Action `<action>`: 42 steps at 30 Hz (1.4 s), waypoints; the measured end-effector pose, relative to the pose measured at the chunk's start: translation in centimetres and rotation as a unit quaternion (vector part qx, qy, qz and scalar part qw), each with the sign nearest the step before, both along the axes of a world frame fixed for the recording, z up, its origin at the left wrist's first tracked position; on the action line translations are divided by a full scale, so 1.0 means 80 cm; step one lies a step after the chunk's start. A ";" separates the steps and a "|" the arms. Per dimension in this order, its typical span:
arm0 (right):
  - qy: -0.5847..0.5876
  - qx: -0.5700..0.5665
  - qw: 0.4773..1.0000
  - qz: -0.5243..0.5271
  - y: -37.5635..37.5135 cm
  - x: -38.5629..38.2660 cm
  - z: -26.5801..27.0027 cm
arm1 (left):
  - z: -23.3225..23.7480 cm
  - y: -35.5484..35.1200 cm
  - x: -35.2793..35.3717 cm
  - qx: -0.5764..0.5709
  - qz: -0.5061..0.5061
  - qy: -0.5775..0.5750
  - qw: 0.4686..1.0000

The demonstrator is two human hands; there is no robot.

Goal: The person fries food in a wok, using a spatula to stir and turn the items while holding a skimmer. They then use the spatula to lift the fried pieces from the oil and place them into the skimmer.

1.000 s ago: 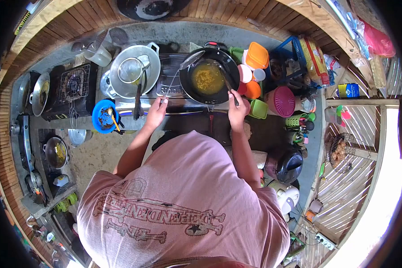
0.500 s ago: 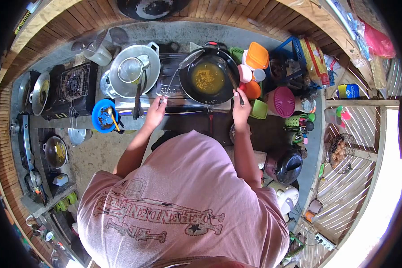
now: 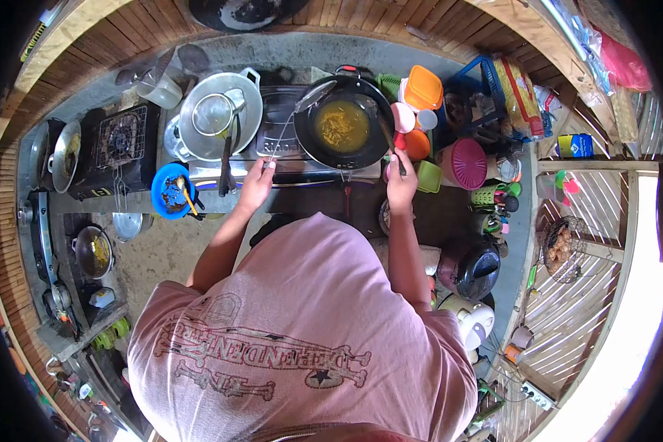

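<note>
A black wok (image 3: pixel 344 156) with yellowish oil and small golden pieces (image 3: pixel 339 125) stands on the silver stove (image 3: pixel 265 171). My left hand (image 3: pixel 255 184) is closed round the thin handle of a wire strainer (image 3: pixel 315 97), whose round head is over the wok's left rim. At the wok's right side, my right hand (image 3: pixel 401 183) grips the dark handle of a spatula (image 3: pixel 387 135) that reaches over the rim. Left of the wok, a large metal pot (image 3: pixel 251 121) holds another strainer (image 3: pixel 214 116).
A blue bowl (image 3: pixel 159 202) with dark contents and a spoon is left of the stove. Orange containers (image 3: pixel 423 88), a pink-lidded tub (image 3: pixel 465 163) and a blue basket (image 3: pixel 485 68) crowd the right side. A charred grill (image 3: pixel 121 138) stands at the left.
My right hand has shifted slightly right and down with the spatula. My left hand and its strainer have hardly moved.
</note>
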State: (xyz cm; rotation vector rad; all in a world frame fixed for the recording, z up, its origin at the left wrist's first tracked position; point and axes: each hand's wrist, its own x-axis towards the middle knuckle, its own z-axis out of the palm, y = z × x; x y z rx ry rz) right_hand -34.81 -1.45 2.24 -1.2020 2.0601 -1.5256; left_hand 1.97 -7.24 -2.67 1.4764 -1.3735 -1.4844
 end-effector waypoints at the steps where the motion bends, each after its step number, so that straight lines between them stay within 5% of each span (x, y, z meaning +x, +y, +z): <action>1: 0.006 0.024 1.000 0.018 0.003 -0.005 -0.017 | 0.003 0.000 -0.001 0.000 0.000 0.000 1.000; 9: 0.082 -0.013 0.996 -0.019 0.007 -0.005 -0.015 | 0.009 0.000 -0.004 0.003 -0.006 0.002 1.000; 12: -0.016 -0.004 1.000 -0.018 0.008 0.003 0.021 | 0.019 0.000 -0.003 0.033 -0.003 -0.001 0.999; 16: 0.032 -0.011 0.999 -0.011 0.016 -0.001 -0.005 | 0.014 0.001 -0.002 0.015 -0.001 -0.002 1.000; 42: -0.106 -0.046 0.993 0.012 0.034 0.004 -0.018 | 0.007 -0.002 -0.010 0.023 -0.017 0.009 1.000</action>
